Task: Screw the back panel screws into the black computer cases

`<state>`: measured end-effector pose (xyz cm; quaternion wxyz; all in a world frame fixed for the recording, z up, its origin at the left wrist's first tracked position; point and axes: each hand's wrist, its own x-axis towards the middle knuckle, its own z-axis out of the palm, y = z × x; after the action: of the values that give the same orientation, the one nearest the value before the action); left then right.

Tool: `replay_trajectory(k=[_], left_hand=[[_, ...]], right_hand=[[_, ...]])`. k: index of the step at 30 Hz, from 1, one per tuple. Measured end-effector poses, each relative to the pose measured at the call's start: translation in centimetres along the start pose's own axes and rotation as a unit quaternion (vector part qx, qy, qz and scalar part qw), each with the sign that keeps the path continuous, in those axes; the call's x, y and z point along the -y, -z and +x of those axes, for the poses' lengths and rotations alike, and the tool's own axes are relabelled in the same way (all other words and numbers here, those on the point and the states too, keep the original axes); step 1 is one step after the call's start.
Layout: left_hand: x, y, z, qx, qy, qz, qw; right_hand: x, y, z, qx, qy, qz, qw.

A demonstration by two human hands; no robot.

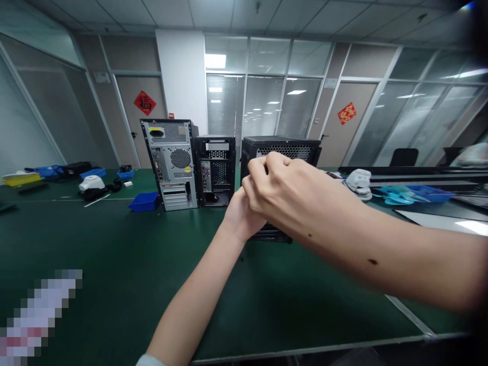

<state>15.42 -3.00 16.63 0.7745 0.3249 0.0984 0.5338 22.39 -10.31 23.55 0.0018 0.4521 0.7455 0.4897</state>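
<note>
In the head view my right hand (280,185) is raised with its fingers bent into a closed grip. My left hand (243,216) meets it from below and looks closed too, its fingers mostly covered by the right hand. Whatever lies between them is hidden. Both hands are in front of a black computer case (284,140) with a honeycomb mesh panel, and they block much of it. I cannot tell whether they touch the case. To its left stand a smaller black computer case (229,170) and a taller grey computer case (177,168), rear panels facing me.
A blue tray (144,202) sits beside the grey case on the green table (114,244). Farther left are a white item (91,183), dark cables and a yellow tray (22,179). On the right lie a white object (358,183), light blue items (398,194) and a blue tray (432,193).
</note>
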Motion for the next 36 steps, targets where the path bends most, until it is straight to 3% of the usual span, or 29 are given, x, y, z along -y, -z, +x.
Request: replay_trajectory(k=[3,7,14,18,24,29,36], left_hand=[[0.0,-0.1,-0.1,0.046,0.02,-0.008,0.999],[0.0,-0.2,-0.1,0.025,0.043,-0.015,0.999],[-0.1,-0.3,-0.1,0.012,0.07,-0.028,0.997],[0.1,-0.4,-0.1,0.01,0.072,-0.044,0.996],[0.4,-0.4,-0.1,0.014,0.069,-0.038,0.997],[0.6,-0.3,0.1,0.053,0.061,-0.023,0.997],[0.7,-0.1,0.4,0.07,0.074,-0.032,0.994]], right_hand=[[-0.2,0.4,0.1,0.012,0.027,-0.004,1.0],[-0.3,0.9,0.1,0.055,0.054,0.008,0.997],[-1.1,-1.7,-1.0,-0.039,0.02,0.099,0.994],[-1.3,-2.4,-1.7,-0.045,-0.002,0.109,0.993],[-0.6,-1.7,-1.7,-0.005,-0.022,0.064,0.998],[0.0,-0.7,-1.3,0.069,0.017,-0.024,0.997],[0.4,-0.9,-1.4,0.083,-0.043,-0.015,0.995]])
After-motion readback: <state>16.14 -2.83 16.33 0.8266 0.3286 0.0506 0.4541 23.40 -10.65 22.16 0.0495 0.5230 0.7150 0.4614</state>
